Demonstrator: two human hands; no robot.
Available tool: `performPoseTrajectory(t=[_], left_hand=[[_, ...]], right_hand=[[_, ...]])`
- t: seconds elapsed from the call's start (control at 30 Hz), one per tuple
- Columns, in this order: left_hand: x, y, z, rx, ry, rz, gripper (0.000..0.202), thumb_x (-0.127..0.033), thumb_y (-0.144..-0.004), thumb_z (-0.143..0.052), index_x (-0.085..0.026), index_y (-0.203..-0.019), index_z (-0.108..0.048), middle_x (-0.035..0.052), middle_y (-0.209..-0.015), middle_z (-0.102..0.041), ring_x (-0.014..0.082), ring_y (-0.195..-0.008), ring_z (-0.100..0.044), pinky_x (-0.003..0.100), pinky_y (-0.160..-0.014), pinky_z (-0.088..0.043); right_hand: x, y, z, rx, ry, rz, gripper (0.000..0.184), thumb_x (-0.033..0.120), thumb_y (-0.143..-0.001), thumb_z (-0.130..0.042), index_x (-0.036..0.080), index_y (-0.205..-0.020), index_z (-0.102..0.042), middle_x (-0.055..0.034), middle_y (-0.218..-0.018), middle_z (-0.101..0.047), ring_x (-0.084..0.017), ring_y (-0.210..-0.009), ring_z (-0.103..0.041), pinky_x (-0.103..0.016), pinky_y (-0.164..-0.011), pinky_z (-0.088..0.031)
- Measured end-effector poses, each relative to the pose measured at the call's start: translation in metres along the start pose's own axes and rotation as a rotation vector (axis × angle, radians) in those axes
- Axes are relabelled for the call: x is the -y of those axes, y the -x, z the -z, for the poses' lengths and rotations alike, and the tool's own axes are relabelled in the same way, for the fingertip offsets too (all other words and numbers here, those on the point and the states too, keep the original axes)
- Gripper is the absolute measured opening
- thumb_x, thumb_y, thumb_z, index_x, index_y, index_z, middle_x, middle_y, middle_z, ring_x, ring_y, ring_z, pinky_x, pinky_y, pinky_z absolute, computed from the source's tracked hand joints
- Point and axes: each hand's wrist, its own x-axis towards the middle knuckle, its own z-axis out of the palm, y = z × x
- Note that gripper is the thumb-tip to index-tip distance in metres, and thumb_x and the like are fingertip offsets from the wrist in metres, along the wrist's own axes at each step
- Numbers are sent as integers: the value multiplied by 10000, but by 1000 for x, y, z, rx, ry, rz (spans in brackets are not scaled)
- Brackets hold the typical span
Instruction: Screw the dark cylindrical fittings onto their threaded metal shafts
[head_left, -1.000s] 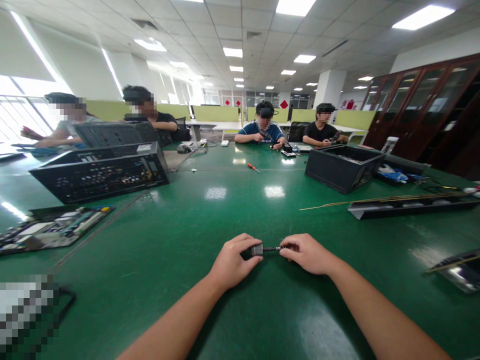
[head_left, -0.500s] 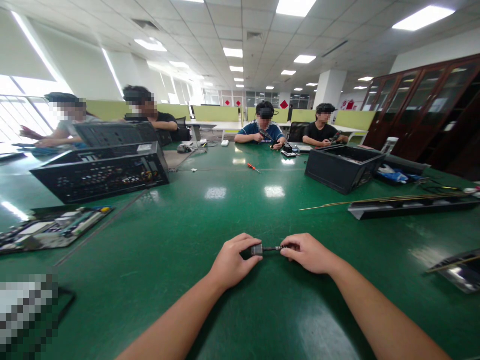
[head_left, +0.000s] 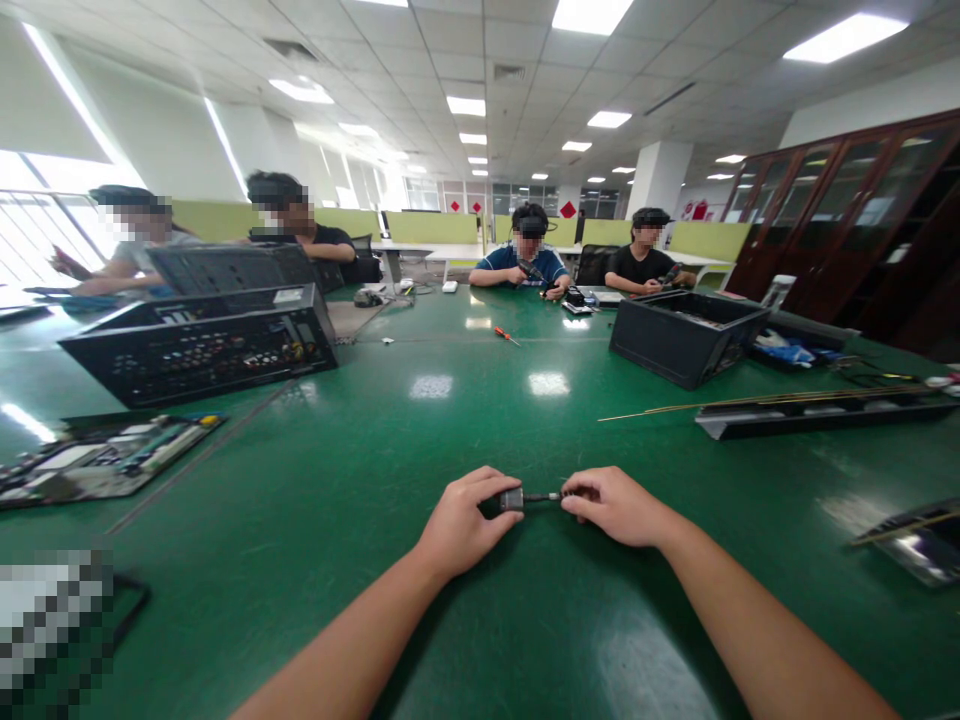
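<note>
Near the front middle of the table, my left hand (head_left: 469,518) grips a small dark grey block of a short cable adapter (head_left: 511,499) between thumb and fingers. A thin black cable runs from the block to the right. At its far end my right hand (head_left: 616,507) pinches the cable, fingers closed. The tip in the right fingers is mostly hidden, so its kind does not show. Both hands are low over the green table (head_left: 517,430).
Black computer cases (head_left: 202,345) stand at left, another dark case (head_left: 686,335) at right. A circuit board (head_left: 112,460) lies at left, a dark metal strip (head_left: 817,412) with thin rods at right. An orange screwdriver (head_left: 506,335) lies ahead. Several people sit across the table.
</note>
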Motion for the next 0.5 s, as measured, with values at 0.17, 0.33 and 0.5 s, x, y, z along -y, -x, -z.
performPoseTrajectory(t=[0.17, 0.33, 0.5], left_hand=[[1, 0, 0, -1, -4, -4, 273, -182, -775, -722, -226, -1045, -712, 48, -981, -699, 194, -896, -648, 342, -842, -523], [1, -1, 2, -26, -16, 19, 271, -187, -763, -731, -224, -1031, -708, 42, -959, -698, 196, -888, -649, 337, -835, -519], [9, -2, 2, -55, -40, 120, 251, -255, -805, -695, -215, -1047, -644, 28, -953, -685, 187, -856, -648, 314, -791, -517]], right_hand=[[0, 0, 1, -6, 20, -9, 228, 355, -886, -578, 181, -949, -711, -19, -699, -682, -161, -643, -622, -244, -597, -432], [0, 1, 8, -6, 43, -26, 231, 359, -874, -589, 181, -946, -718, -24, -701, -691, -167, -648, -625, -249, -594, -430], [-11, 3, 22, 106, -39, -108, 258, 391, -884, -565, 164, -844, -680, -26, -701, -683, -154, -638, -630, -240, -587, -441]])
